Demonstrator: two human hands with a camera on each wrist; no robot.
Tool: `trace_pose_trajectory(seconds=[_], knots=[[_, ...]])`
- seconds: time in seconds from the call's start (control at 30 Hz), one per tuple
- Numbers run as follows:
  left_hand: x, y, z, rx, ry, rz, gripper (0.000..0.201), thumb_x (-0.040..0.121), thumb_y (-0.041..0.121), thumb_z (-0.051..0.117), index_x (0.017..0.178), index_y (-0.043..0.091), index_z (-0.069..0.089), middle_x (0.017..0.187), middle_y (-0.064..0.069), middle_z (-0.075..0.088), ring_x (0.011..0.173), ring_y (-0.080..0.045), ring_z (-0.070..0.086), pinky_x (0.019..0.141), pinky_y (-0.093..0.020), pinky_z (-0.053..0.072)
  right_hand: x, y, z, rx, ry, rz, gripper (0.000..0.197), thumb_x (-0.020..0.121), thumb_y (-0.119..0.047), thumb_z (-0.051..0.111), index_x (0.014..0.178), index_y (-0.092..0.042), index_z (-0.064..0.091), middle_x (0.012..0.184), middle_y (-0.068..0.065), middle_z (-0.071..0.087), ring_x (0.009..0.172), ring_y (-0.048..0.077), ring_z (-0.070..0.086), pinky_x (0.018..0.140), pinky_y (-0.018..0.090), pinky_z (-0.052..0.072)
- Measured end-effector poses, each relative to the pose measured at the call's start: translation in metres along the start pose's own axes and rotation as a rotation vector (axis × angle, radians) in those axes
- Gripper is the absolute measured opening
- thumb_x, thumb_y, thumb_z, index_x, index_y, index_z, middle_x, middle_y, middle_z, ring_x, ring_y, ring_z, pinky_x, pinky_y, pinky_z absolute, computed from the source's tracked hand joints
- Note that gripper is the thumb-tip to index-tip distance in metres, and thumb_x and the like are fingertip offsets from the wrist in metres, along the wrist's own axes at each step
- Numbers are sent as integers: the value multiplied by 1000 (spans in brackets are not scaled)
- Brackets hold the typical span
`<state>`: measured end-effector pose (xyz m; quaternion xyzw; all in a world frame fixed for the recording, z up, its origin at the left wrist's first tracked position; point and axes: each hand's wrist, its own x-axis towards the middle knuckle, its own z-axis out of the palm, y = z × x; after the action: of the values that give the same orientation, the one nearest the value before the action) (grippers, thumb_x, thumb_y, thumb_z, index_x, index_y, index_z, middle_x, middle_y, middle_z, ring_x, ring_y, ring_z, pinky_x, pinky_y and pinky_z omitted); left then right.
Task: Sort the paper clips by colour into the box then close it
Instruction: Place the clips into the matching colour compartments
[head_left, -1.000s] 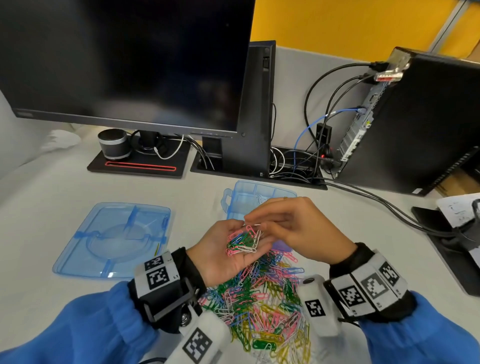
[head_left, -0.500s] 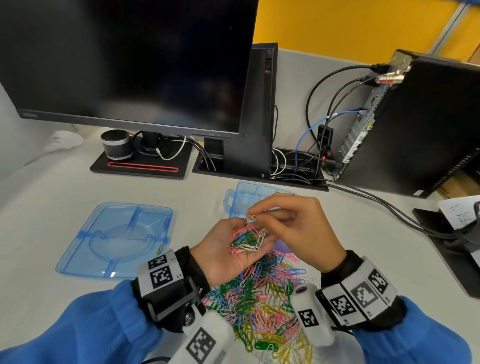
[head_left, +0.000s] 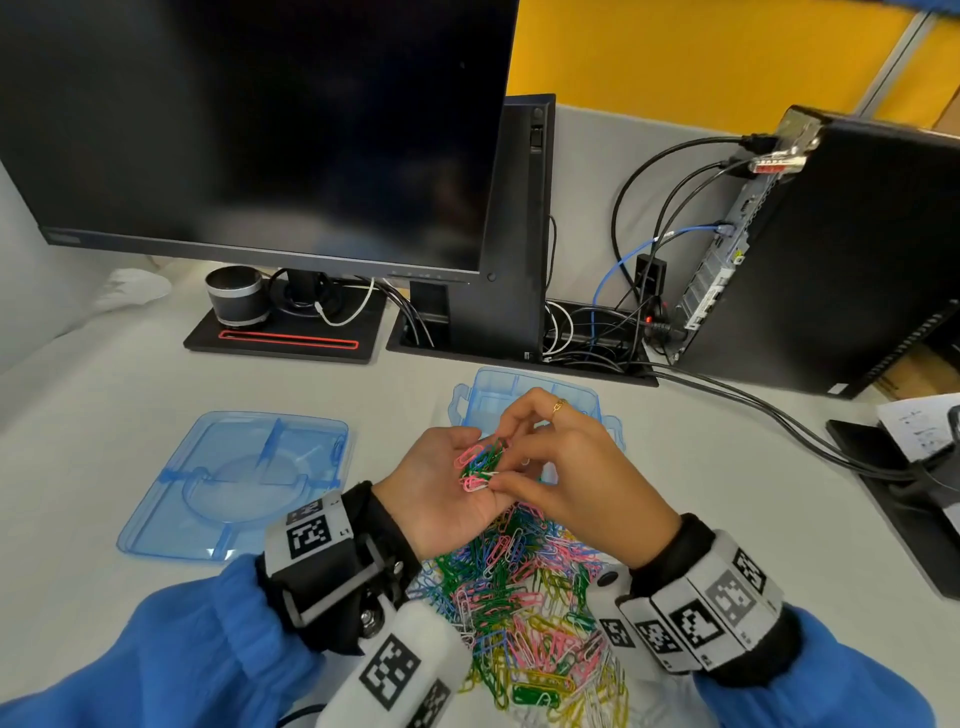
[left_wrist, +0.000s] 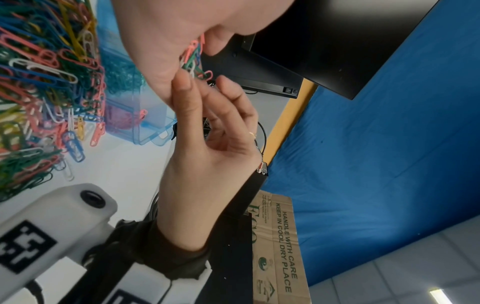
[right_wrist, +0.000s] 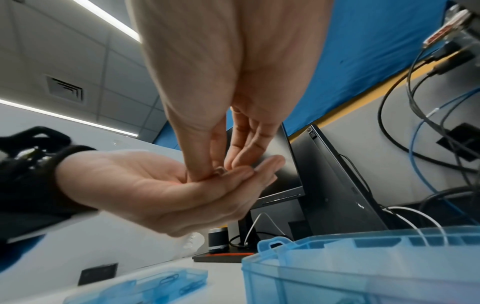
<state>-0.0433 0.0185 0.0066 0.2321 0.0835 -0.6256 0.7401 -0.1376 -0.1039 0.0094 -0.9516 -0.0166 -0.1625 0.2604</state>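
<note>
The left hand (head_left: 441, 488) is held palm up above the table (head_left: 104, 395), its fingers gently cupped, and a small bunch of paper clips (head_left: 480, 465) in pink, green and white is carried in the palm. The right hand (head_left: 566, 467) is brought over it from the right with its fingers pointing down, and the thumb and forefinger are set against the bunch in the palm; whether a single clip is already pinched between them cannot be told, since the fingertips are partly hidden in every view. A thin ring (head_left: 559, 405) is worn on one finger of the right hand. The main heap of paper clips (head_left: 524, 613), mixed in green, pink, yellow, blue and white, is spread on the table just below the two hands and between the wrists. The blue translucent box (head_left: 498, 395) is placed just beyond the hands, open, with its inner compartments partly covered by them. Its lid (head_left: 234, 483) is laid flat on the table to the left, well apart from the box. A dark monitor (head_left: 249, 130) is seen behind, and a black computer case (head_left: 857, 260) with cables is set at the right.
</note>
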Motion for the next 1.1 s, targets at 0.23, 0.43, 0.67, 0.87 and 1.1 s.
trace_pose_trajectory(seconds=[0.23,0.43,0.67,0.87,1.1], knots=[[-4,2,4,-44,-22,-23,26,84,7,40,84,-9,60,84,-20,62,74,-23,60,71,-26,52,2,5,-4,240,20,75,6,86,-16,68,82,-12,69,93,-3,62,76,12,58,72,29,51],[-1,2,2,42,46,30,35,86,6,41,115,-10,54,115,-22,61,108,-28,58,81,-51,51,6,7,-19,408,7,156,8,89,-18,66,89,-10,69,78,-1,68,73,16,65,69,33,55],[8,26,-5,89,119,128,39,100,14,30,125,-5,54,127,-20,60,117,-34,57,79,-49,52,41,62,-35,235,171,357,12,87,-7,67,78,-15,68,68,4,69,59,11,63,68,31,56],[16,40,-1,154,130,172,42,99,15,30,132,-2,49,129,-18,59,110,-33,60,82,-40,52,54,76,-12,-73,19,428,18,89,-10,63,104,-10,73,103,7,71,94,16,65,85,20,47],[11,36,3,171,88,152,43,100,21,30,127,-5,52,120,-24,63,108,-31,61,94,-39,48,35,24,-20,24,140,176,9,84,-22,71,76,-25,72,81,-9,64,74,5,59,61,9,39]])
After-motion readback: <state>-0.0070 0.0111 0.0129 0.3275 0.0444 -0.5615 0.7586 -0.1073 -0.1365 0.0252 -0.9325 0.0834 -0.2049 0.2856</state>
